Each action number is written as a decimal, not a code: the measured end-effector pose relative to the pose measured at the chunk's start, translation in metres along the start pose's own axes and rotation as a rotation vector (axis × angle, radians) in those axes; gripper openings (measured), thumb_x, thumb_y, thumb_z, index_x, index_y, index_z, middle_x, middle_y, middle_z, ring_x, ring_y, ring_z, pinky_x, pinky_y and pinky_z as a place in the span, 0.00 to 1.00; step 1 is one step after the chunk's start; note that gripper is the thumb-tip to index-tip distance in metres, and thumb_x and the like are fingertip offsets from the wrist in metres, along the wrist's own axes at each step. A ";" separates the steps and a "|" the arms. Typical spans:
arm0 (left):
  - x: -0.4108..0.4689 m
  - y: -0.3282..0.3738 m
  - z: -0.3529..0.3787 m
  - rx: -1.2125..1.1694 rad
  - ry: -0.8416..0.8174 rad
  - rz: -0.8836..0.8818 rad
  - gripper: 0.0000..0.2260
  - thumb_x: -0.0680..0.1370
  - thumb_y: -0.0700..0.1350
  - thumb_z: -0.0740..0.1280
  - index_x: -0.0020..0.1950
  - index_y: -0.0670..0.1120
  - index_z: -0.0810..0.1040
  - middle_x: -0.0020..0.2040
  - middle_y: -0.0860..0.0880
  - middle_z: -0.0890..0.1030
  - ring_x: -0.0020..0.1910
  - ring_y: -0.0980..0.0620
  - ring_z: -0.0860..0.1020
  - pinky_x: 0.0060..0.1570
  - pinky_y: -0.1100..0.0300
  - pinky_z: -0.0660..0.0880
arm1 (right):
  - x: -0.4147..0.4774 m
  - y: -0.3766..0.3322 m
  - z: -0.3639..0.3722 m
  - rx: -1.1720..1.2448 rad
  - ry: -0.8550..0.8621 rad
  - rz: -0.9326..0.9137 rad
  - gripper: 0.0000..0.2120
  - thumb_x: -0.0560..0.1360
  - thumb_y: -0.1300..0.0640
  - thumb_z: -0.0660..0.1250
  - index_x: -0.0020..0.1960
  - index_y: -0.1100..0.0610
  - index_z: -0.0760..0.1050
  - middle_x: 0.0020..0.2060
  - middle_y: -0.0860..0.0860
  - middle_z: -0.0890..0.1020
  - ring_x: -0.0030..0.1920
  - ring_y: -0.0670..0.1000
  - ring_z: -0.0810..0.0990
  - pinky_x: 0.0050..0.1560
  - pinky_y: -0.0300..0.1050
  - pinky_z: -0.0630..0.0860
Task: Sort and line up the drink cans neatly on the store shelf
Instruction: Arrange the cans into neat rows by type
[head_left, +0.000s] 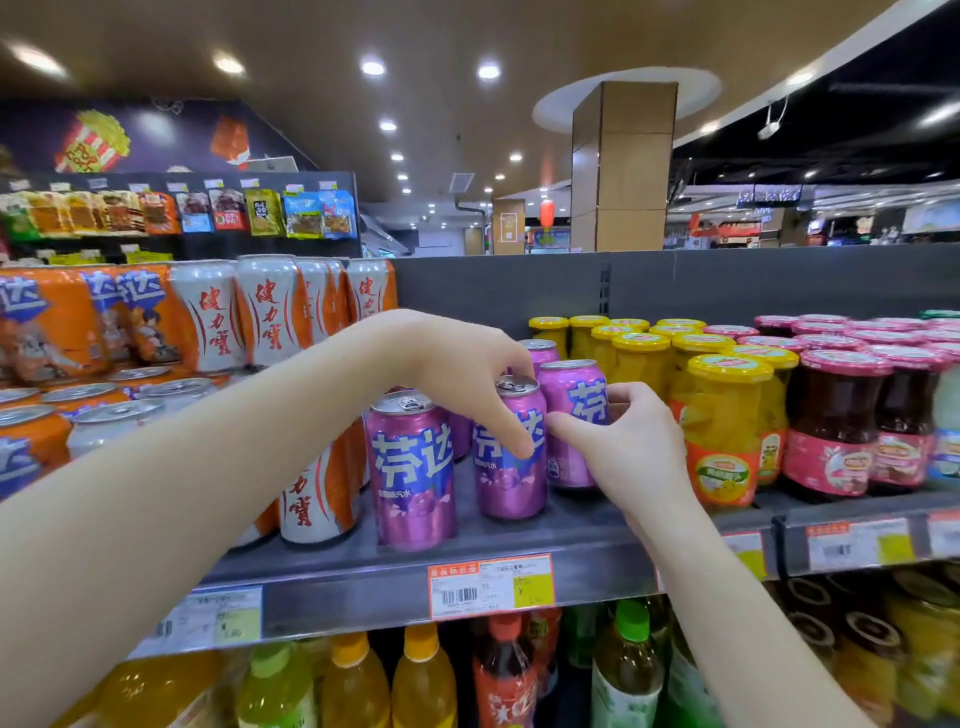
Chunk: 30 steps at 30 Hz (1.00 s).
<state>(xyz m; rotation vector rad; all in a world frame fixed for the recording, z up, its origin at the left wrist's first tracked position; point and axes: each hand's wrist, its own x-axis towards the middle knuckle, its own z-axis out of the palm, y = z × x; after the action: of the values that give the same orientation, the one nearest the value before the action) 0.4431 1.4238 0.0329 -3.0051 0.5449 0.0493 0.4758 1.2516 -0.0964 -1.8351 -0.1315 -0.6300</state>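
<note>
Curling down over the middle purple Fanta can (511, 467), the left hand (457, 364) is gripping it by rim and front; the right hand (634, 441) is pinching the right purple Fanta can (571, 384) beside it. Both are standing upright, side by side, centre frame on the grey shelf (519, 540), with yellow fruit jars (722, 415) crowding right.

Purple cans (415, 467) with blue-and-white lettering, orange-and-white cans (267, 309), yellow-lidded jars (727, 426), pink-lidded jars (839, 421).

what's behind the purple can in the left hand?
Behind the held can: a rear purple can, top only. The left hand covers whatever else stands there.
</note>
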 end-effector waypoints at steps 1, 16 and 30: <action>-0.002 -0.002 -0.001 -0.017 -0.004 -0.009 0.39 0.69 0.67 0.75 0.76 0.54 0.69 0.58 0.59 0.76 0.55 0.54 0.77 0.59 0.56 0.76 | -0.003 -0.001 0.000 -0.012 -0.005 0.007 0.32 0.64 0.45 0.83 0.63 0.53 0.74 0.54 0.48 0.82 0.50 0.45 0.82 0.40 0.36 0.76; -0.057 -0.028 -0.001 0.112 -0.142 -0.199 0.37 0.69 0.66 0.76 0.73 0.56 0.68 0.59 0.58 0.78 0.51 0.57 0.79 0.45 0.65 0.76 | -0.020 0.003 -0.024 0.012 -0.311 -0.046 0.32 0.69 0.56 0.80 0.70 0.47 0.72 0.55 0.39 0.81 0.51 0.37 0.80 0.41 0.33 0.75; -0.052 -0.046 0.009 0.157 -0.031 -0.222 0.38 0.71 0.66 0.75 0.75 0.53 0.68 0.66 0.53 0.77 0.58 0.53 0.78 0.50 0.62 0.76 | -0.023 0.005 -0.022 0.030 -0.356 -0.112 0.29 0.66 0.55 0.83 0.62 0.44 0.76 0.48 0.36 0.84 0.47 0.31 0.82 0.41 0.28 0.77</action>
<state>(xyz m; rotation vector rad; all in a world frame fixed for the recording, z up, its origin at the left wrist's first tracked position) 0.4110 1.4858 0.0302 -2.8844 0.2000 0.0369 0.4503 1.2343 -0.1072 -1.9058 -0.4799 -0.3702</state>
